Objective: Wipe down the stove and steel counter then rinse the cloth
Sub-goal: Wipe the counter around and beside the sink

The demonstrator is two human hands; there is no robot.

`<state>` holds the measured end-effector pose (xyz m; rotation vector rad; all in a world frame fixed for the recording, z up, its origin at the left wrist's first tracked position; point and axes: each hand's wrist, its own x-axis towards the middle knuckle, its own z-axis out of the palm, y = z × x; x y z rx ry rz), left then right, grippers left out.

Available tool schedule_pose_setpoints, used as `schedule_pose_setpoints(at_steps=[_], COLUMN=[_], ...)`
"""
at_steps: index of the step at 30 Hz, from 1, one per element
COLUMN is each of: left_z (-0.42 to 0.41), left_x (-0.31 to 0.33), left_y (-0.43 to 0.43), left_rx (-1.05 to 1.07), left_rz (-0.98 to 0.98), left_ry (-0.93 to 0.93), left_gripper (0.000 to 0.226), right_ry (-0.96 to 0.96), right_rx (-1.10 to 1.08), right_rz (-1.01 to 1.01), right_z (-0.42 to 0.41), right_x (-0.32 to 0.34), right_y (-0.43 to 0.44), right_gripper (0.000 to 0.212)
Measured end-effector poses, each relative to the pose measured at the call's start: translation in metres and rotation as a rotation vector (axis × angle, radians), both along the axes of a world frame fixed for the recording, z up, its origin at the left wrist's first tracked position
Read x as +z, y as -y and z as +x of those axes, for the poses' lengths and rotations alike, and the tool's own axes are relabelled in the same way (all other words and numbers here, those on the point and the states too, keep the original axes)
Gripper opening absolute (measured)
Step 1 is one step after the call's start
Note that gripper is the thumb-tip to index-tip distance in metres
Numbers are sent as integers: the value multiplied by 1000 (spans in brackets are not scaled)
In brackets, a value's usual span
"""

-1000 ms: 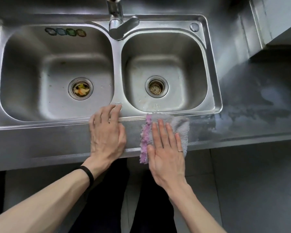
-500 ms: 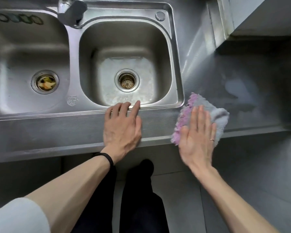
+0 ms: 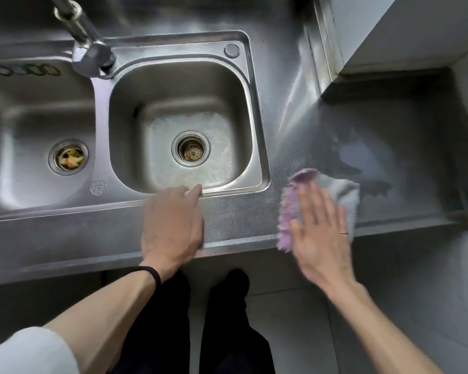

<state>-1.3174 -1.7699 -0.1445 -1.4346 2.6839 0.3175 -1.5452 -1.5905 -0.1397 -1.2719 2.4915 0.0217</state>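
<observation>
A pink and grey cloth (image 3: 343, 193) lies flat on the steel counter (image 3: 389, 125), just right of the sink near the front edge. My right hand (image 3: 319, 233) presses down on it with fingers spread, covering its near half. My left hand (image 3: 170, 222) rests palm down on the counter's front strip below the right basin (image 3: 257, 125), holding nothing, its fingertips touching the basin rim. No stove is in view.
A wet patch (image 3: 354, 155) shows on the counter beyond the cloth. A faucet (image 3: 89, 49) stands between the two basins. Food scraps sit in the left basin's drain (image 3: 68, 157). A white cabinet corner (image 3: 389, 28) overhangs the counter's back right.
My right hand has slid the cloth to the right along the counter's front, from below the right basin to past the sink's corner. My left hand shifted right along the edge.
</observation>
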Motion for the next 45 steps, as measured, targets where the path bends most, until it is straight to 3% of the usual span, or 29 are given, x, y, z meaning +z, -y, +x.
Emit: schedule_pose_setpoints(at_steps=[5,10,15,20,24,28,35,40,45], left_z=[-2,-1,-3,-2,-3,-3,-5,-7,-35], left_x=[3,2,2,3,3,5,7,9,11], left_y=[0,0,1,1,2,0,-2,-4,-8], left_rx=[10,12,19,16,19,20,30,56,63], left_rz=[9,-8,3,12,5,12,3,13,30], left_ry=[7,-3,5,8,-7,-3,-21,-35,-31], left_gripper=[53,53,53,54,53,53,53,52,53], right_ry=[-20,3,-16,-24,-40,-20,-3,13,-74], right_rx=[-173,-7,119,73,-10,-78,5,59,-205], right_rz=[-29,-42,-44,-118,-136,-147,-100,-114,-110], right_z=[-7,43,-25,-97,-108,-53,74,54,-20], right_x=[5,4,-4,-11,-12,-3,0,0,-2], right_y=[0,20,82,159,184,148,30,9,-59], right_gripper=[69,71,66,67,68,68,70,68,69])
